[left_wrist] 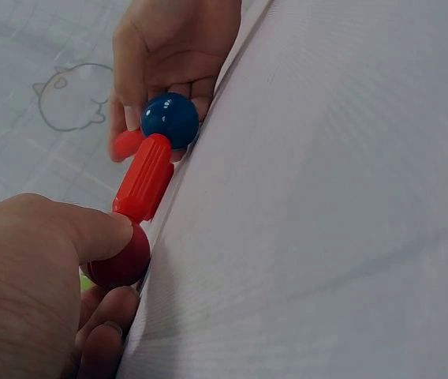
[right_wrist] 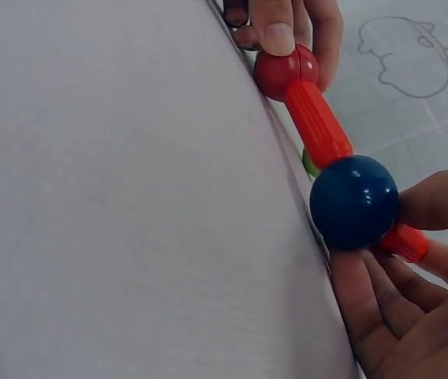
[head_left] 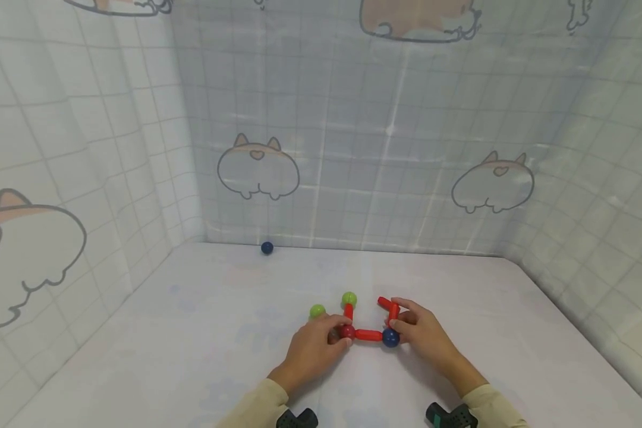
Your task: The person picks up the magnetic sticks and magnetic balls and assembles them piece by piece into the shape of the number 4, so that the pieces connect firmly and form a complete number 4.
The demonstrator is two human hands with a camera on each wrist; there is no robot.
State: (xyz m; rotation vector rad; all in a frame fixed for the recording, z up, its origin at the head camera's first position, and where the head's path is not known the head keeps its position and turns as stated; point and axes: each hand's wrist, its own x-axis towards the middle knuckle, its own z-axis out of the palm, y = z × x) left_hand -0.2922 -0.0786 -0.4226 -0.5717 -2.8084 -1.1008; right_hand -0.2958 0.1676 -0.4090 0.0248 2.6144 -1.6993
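My left hand (head_left: 314, 348) pinches a red ball (left_wrist: 121, 259) between thumb and fingers. From that ball a red rod (head_left: 368, 335) runs across to a dark blue ball (right_wrist: 355, 203). My right hand (head_left: 425, 336) grips another red rod (head_left: 393, 313) that stands out from the blue ball, its fingers close around the ball as well. A further red rod (head_left: 384, 302) shows just beyond the right fingertips; how it joins is unclear. Behind the red ball, a short red rod (head_left: 348, 311) leads to a green ball (head_left: 349, 299). A second green ball (head_left: 317, 311) sits beyond my left hand, partly covered by it.
One loose dark blue ball (head_left: 267, 248) lies at the back of the white tabletop (head_left: 192, 333), by the rear wall. Pale gridded sheets with cartoon animals form a back wall (head_left: 353, 178) and side walls. Dark devices sit at both wrists.
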